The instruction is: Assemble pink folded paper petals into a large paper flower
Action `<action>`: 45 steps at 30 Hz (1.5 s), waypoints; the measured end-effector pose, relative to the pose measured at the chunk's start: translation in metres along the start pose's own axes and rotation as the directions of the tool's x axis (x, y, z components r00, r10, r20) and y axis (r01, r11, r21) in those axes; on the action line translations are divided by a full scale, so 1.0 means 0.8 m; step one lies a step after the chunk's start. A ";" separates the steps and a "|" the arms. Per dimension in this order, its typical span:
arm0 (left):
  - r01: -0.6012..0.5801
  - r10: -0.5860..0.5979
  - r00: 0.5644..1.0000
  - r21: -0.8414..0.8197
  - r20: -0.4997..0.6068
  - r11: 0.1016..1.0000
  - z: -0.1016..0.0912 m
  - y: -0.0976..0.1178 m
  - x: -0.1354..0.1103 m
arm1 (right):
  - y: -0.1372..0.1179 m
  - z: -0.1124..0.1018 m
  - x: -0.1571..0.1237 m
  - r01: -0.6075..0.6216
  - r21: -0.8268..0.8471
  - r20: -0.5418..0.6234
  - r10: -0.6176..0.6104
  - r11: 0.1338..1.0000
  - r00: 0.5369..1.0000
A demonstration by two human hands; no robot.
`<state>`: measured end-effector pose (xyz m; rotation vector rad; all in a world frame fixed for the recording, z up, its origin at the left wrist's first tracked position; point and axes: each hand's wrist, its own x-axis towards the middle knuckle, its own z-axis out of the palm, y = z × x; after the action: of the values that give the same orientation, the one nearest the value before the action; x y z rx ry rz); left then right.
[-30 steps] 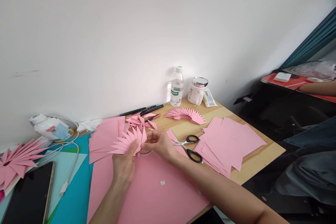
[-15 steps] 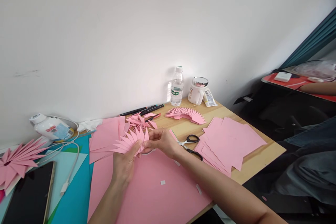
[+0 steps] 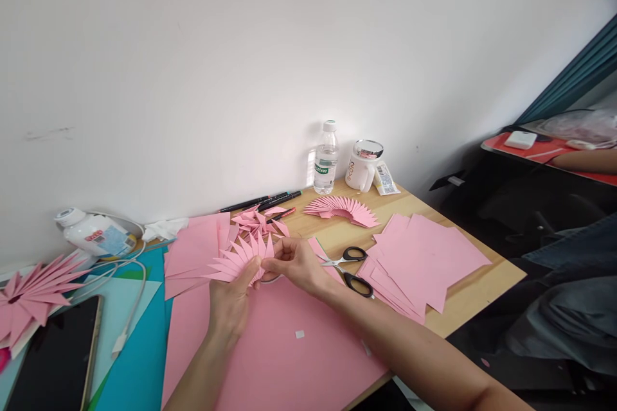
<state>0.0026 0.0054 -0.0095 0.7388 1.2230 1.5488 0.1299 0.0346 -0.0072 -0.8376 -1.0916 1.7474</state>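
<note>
A fan of folded pink paper points (image 3: 241, 258) is held up over a large pink sheet (image 3: 284, 366). My left hand (image 3: 232, 295) grips it from below, thumb pressed on its front face. At its right end, the thumb and fingertips of my right hand (image 3: 294, 263) pinch the last folded points. The fan's back and some fingertips are hidden. Behind it lies a heap of loose folded pink pieces (image 3: 255, 219). Right of my right hand are black-handled scissors (image 3: 354, 266), blades partly over a small pink strip. A curved chain of folded pink paper (image 3: 341, 209) rests farther back.
Pink sheets (image 3: 429, 257) are stacked at the right. A water bottle (image 3: 326, 164) and white mug (image 3: 361, 170) stand by the wall. At left lie a phone (image 3: 58, 359), a white cable (image 3: 130, 314) and a pink paper rosette (image 3: 33, 298). Another person's arm (image 3: 585, 162) shows far right.
My right forearm has shifted slightly, so more of the pink strip by the scissors shows. Both hands keep their hold on the paper fan.
</note>
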 end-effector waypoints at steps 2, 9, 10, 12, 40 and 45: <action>0.032 -0.032 0.999 -0.005 0.009 0.999 -0.001 0.000 0.002 | 0.000 -0.002 0.000 -0.006 0.009 0.011 0.006 1.000 1.000; 0.031 -0.029 0.999 -0.063 0.029 0.998 0.006 0.006 0.001 | 0.008 -0.006 0.004 0.027 -0.025 0.093 -0.024 0.999 0.995; 0.028 -0.027 0.999 -0.056 0.030 0.998 0.006 0.006 0.000 | 0.010 -0.006 0.005 0.031 -0.027 0.087 -0.029 0.999 0.996; 0.037 -0.036 0.999 -0.032 0.031 0.999 0.006 0.006 -0.002 | 0.014 -0.008 0.006 0.027 -0.029 0.079 -0.025 0.999 0.997; 0.077 -0.079 0.995 0.042 0.067 0.996 -0.001 0.005 0.004 | 0.006 -0.015 0.008 0.041 -0.016 0.075 -0.040 0.999 0.996; 0.088 -0.089 0.996 0.053 0.028 0.995 -0.001 0.005 0.006 | 0.005 -0.015 0.008 0.048 -0.028 0.057 -0.046 0.998 0.997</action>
<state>-0.0008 0.0095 -0.0067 0.7290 1.2605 1.4337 0.1362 0.0435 -0.0160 -0.7781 -1.1675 1.7288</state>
